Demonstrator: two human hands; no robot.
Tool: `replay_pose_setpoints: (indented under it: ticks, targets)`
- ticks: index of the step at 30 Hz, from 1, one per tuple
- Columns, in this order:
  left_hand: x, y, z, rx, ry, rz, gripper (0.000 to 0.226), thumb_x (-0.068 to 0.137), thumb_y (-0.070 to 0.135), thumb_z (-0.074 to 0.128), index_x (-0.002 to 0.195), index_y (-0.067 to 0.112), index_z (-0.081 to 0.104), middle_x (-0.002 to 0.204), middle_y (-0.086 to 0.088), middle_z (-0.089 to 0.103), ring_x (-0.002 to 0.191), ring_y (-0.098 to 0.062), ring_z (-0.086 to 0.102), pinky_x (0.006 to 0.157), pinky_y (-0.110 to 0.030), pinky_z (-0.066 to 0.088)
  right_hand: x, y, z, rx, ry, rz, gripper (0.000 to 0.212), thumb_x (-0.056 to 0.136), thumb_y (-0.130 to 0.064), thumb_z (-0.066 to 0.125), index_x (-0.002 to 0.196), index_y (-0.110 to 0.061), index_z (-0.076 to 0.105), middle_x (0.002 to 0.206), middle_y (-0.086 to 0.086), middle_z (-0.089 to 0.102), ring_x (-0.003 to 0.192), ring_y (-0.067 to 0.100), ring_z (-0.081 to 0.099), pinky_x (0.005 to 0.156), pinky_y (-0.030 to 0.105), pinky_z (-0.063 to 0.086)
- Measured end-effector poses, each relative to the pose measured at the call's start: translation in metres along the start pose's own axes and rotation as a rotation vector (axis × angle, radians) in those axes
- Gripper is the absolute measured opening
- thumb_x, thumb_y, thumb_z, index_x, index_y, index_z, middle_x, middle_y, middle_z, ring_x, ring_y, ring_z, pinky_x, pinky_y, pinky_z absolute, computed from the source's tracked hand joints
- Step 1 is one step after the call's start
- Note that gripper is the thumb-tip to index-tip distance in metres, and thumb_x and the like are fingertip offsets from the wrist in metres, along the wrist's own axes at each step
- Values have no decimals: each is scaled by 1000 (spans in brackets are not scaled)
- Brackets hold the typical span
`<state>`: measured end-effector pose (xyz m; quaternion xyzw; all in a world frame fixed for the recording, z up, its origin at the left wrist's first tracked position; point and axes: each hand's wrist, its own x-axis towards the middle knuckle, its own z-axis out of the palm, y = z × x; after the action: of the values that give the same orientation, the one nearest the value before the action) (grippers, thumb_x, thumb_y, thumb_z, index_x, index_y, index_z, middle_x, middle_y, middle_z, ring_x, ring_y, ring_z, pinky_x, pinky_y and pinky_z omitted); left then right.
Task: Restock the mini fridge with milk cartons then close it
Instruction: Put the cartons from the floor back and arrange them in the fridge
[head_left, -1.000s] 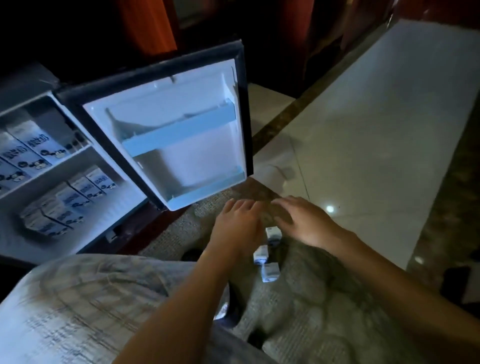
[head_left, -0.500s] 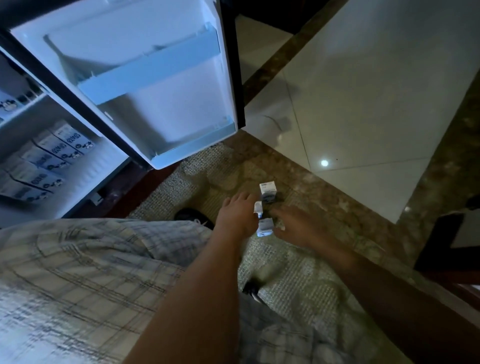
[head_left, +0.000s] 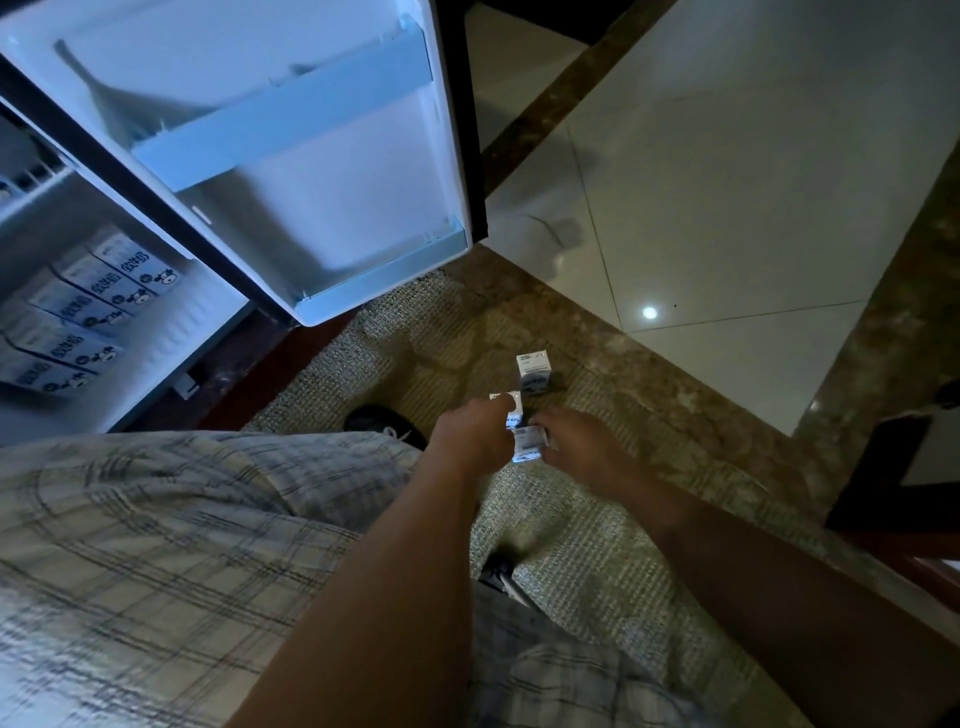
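Head view: a standing carton, small and white with dark print, is upright on the rug, at twelve o'clock from the hands. The left hand curls its fingers round a second carton; the right hand pinches a third carton — their axes are too blurred to tell. At ten o'clock, the open mini fridge holds stocked cartons lying ten-to-four.
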<state>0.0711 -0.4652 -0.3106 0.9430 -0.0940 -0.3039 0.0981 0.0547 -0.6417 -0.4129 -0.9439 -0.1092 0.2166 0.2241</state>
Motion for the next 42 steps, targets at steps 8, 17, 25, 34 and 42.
replay_pose_setpoints:
  ticks: [8, 17, 25, 34, 42]
  targets:
    - [2, 10, -3, 14, -11, 27, 42, 94, 29, 51, 136, 27, 47, 130, -3, 61, 112, -26, 60, 86, -38, 48, -24, 15, -27, 213, 122, -86, 37, 84, -29, 74, 119, -29, 64, 102, -11, 67, 85, 4, 62, 72, 33, 56]
    - [-2, 25, -14, 65, 201, 151, 49, 95, 49, 58, 138, 28, 46, 113, 0, 69, 97, -23, 67, 72, -32, 45, -31, 2, -84, 344, 124, -203, 47, 81, -35, 76, 126, -29, 64, 107, -17, 66, 95, 0, 64, 81, 26, 56]
    - [-8, 9, -16, -94, 208, -73, 34, 96, 46, 57, 121, 22, 57, 115, -1, 66, 102, -24, 62, 74, -34, 39, -1, 23, -80, 369, 125, -85, 45, 95, -17, 62, 135, -35, 52, 121, -17, 56, 101, 2, 59, 84, 38, 58]
    - [-4, 8, -14, -62, 226, -140, 36, 93, 46, 61, 115, 17, 57, 114, -5, 65, 102, -28, 63, 75, -35, 41, 57, 12, -71, 125, 72, -67, 64, 90, -11, 66, 149, -19, 42, 147, 4, 46, 123, 21, 52, 93, 34, 50]
    - [-6, -4, -17, -63, 241, -136, 34, 93, 45, 62, 113, 18, 56, 112, -5, 65, 101, -27, 63, 70, -33, 36, 86, -1, -48, -97, 68, 44, 41, 90, -9, 65, 130, -13, 56, 128, 10, 58, 110, 29, 59, 88, 36, 49]
